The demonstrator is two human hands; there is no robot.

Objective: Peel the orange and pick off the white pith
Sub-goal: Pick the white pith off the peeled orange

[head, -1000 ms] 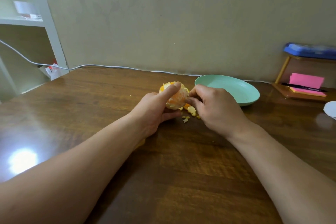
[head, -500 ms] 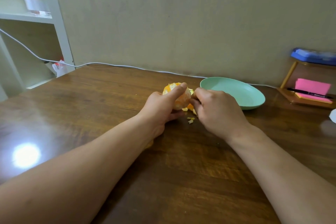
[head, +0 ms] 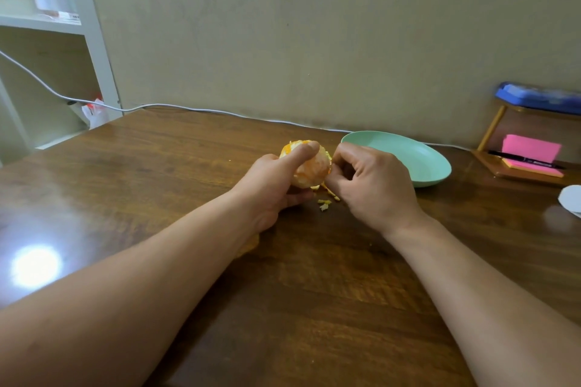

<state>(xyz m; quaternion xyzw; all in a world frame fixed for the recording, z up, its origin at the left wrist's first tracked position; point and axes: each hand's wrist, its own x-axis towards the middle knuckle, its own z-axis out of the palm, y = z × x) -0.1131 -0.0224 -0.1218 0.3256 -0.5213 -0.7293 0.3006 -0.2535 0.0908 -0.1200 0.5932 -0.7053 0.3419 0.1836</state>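
A mostly peeled orange [head: 312, 168], pale with white pith, sits in my left hand [head: 273, 187], thumb laid over its top and fingers under it. My right hand [head: 371, 182] is against the orange's right side with fingers curled, pinching at peel or pith there; what it pinches is hidden by the fingers. A strip of orange peel [head: 330, 190] hangs below the fruit. Small bits of peel and pith [head: 323, 204] lie on the wooden table [head: 157, 185] beneath the hands.
A mint-green plate [head: 408, 157] stands just right of my right hand. Farther right a small wooden stand [head: 515, 166] holds pink sticky notes and a pen. A white cable [head: 195, 109] runs along the wall. A white object [head: 570, 198] lies at the right edge.
The view has shifted slightly. My right hand's fingers have worked along the orange's right side, and a peel strip now hangs lower beneath the fruit. My left hand keeps its hold.
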